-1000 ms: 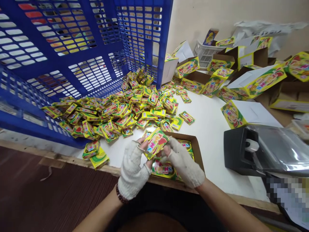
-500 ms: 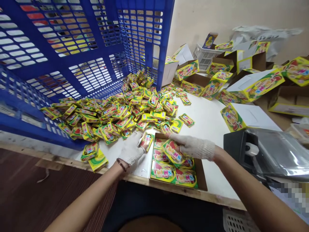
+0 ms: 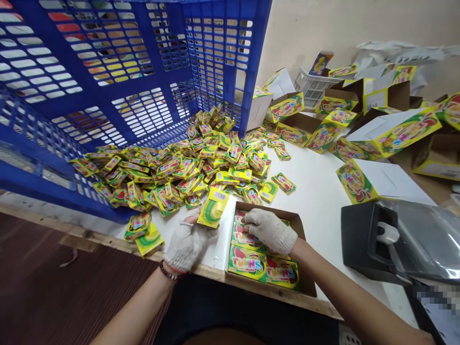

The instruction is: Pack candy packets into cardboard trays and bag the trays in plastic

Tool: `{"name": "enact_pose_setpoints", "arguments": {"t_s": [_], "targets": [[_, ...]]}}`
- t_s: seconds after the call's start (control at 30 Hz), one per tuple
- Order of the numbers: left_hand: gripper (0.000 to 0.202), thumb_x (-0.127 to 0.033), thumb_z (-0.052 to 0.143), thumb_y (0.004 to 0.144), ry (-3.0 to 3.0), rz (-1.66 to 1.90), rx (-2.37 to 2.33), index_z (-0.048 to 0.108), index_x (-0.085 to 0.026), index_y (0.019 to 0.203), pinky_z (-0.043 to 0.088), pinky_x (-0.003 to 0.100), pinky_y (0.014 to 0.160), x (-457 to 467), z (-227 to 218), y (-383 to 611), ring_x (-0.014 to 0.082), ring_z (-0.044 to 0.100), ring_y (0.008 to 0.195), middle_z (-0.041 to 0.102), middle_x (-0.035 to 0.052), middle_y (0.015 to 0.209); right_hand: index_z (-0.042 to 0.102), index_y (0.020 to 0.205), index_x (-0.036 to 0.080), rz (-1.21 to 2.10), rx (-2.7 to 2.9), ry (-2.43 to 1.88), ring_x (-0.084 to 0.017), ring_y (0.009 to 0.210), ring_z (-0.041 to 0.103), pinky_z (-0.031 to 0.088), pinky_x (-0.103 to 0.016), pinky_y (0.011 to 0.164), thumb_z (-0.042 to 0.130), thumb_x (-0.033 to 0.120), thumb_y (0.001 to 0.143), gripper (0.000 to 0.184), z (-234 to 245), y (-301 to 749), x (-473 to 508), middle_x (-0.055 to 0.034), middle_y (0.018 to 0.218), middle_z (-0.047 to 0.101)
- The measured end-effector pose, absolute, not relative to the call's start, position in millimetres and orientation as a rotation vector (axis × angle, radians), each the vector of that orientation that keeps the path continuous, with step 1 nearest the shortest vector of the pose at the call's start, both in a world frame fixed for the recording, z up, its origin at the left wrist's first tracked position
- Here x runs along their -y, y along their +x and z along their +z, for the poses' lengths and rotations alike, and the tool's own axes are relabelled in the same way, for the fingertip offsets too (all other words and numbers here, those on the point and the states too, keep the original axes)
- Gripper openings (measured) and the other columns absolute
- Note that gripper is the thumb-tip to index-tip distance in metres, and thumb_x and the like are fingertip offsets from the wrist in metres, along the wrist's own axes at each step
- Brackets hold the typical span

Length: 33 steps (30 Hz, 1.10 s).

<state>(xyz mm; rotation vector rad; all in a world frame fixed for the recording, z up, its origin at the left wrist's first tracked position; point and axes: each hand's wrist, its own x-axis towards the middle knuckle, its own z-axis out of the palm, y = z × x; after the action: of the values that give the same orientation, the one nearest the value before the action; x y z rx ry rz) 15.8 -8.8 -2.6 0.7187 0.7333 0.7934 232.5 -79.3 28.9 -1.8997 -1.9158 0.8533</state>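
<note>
My left hand (image 3: pixel 187 241), in a white fingerless knit glove, grips a yellow-green packet (image 3: pixel 212 207) just left of a shallow brown cardboard tray (image 3: pixel 301 225). My right hand (image 3: pixel 269 230), gloved the same way, presses down with curled fingers on the yellow packets (image 3: pixel 247 262) laid flat in that tray. A big heap of the same small packets (image 3: pixel 187 167) spills over the white table (image 3: pixel 316 191) right behind both hands.
A large blue slatted crate (image 3: pixel 108 72) lies tipped on its side at the left, its mouth toward the heap. Open printed cartons (image 3: pixel 395 129) crowd the back right. A black device (image 3: pixel 362 239) sits right of the tray. Two packets (image 3: pixel 143 235) lie near the table's front edge.
Both hands held one packet together above the tray. They parted: the right hand set packets down into the tray, the left reached toward the heap and lifted a new packet.
</note>
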Motion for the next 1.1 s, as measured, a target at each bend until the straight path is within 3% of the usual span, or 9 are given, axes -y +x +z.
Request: {"name": "enact_pose_setpoints", "arguments": {"t_s": [0.13, 0.2, 0.37, 0.47, 0.67, 0.8, 0.9, 0.97, 1.1], "targets": [[0.036, -0.037, 0.056, 0.083, 0.621, 0.632, -0.493, 0.065, -0.015, 0.111, 0.052, 0.042, 0.091, 29, 25, 41, 0.0265, 0.065, 0.103, 0.070, 0.0112, 0.110, 0.052, 0.131, 0.022, 0.956, 1.290, -1.571, -0.023, 0.099, 0.063, 0.053, -0.037, 0.082, 0.055, 0.045, 0.088, 0.048, 46, 222, 91, -0.0078, 0.113, 0.065], [0.035, -0.037, 0.055, 0.086, 0.695, 0.665, -0.411, 0.065, -0.016, 0.112, 0.052, 0.040, 0.090, 37, 35, 56, 0.0254, 0.064, 0.105, 0.069, 0.0111, 0.113, 0.042, 0.136, 0.021, 1.044, 1.083, -1.412, -0.023, 0.096, 0.064, 0.055, -0.038, 0.078, 0.058, 0.053, 0.085, 0.062, 56, 218, 93, -0.0098, 0.117, 0.063], [0.031, -0.038, 0.060, 0.088, 1.162, 0.825, -0.519, 0.060, -0.019, 0.112, 0.049, 0.037, 0.093, 47, 41, 75, 0.0213, 0.062, 0.103, 0.065, 0.0087, 0.113, 0.050, 0.119, 0.021, 1.009, 1.022, -1.308, -0.024, 0.100, 0.063, 0.054, -0.037, 0.081, 0.064, 0.056, 0.081, 0.054, 72, 220, 98, -0.0102, 0.111, 0.065], [0.027, -0.030, 0.064, 0.084, 1.742, 0.994, -0.603, 0.062, -0.020, 0.108, 0.047, 0.039, 0.099, 46, 37, 76, 0.0222, 0.057, 0.111, 0.060, 0.0087, 0.116, 0.054, 0.119, 0.020, 0.762, 1.028, -1.534, -0.024, 0.099, 0.062, 0.053, -0.037, 0.081, 0.057, 0.057, 0.085, 0.051, 78, 237, 102, -0.0099, 0.109, 0.066], [0.040, -0.012, 0.051, 0.082, 2.458, 1.107, -0.634, 0.056, -0.019, 0.121, 0.050, 0.039, 0.092, 27, 25, 75, 0.0237, 0.053, 0.116, 0.054, 0.0126, 0.121, 0.066, 0.092, 0.020, 0.615, 1.284, -1.933, -0.022, 0.082, 0.062, 0.050, -0.036, 0.074, 0.060, 0.043, 0.078, 0.028, 62, 271, 102, -0.0046, 0.087, 0.068], [0.018, -0.029, 0.056, 0.084, 2.740, 0.691, -0.677, 0.064, -0.018, 0.097, 0.041, 0.054, 0.099, 27, 26, 69, 0.0285, 0.055, 0.104, 0.062, 0.0105, 0.100, 0.061, 0.090, 0.022, 0.460, 1.193, -2.033, -0.023, 0.084, 0.062, 0.049, -0.037, 0.077, 0.054, 0.038, 0.078, 0.021, 29, 261, 99, -0.0044, 0.089, 0.069], [0.023, -0.041, 0.056, 0.085, 2.893, 0.444, -0.563, 0.064, -0.020, 0.086, 0.024, 0.067, 0.105, 38, 26, 63, 0.0364, 0.049, 0.118, 0.063, 0.0083, 0.091, 0.059, 0.086, 0.022, 0.481, 1.254, -2.009, -0.023, 0.088, 0.062, 0.049, -0.037, 0.082, 0.053, 0.035, 0.077, 0.017, 15, 251, 98, -0.0046, 0.090, 0.069], [0.024, -0.043, 0.056, 0.086, 2.870, 0.452, -0.515, 0.064, -0.021, 0.084, 0.027, 0.063, 0.104, 42, 24, 58, 0.0358, 0.047, 0.120, 0.062, 0.0069, 0.089, 0.060, 0.085, 0.022, 0.502, 1.275, -1.993, -0.023, 0.089, 0.062, 0.048, -0.037, 0.083, 0.053, 0.035, 0.077, 0.017, 13, 248, 99, -0.0050, 0.092, 0.070], [0.022, -0.037, 0.048, 0.090, 2.702, 0.594, -0.706, 0.062, -0.020, 0.088, 0.043, 0.037, 0.085, 20, 27, 47, 0.0220, 0.056, 0.095, 0.060, 0.0073, 0.096, 0.063, 0.086, 0.022, 0.575, 1.223, -2.024, -0.024, 0.088, 0.064, 0.049, -0.036, 0.081, 0.052, 0.039, 0.081, 0.021, 13, 248, 98, -0.0048, 0.090, 0.070]]}}
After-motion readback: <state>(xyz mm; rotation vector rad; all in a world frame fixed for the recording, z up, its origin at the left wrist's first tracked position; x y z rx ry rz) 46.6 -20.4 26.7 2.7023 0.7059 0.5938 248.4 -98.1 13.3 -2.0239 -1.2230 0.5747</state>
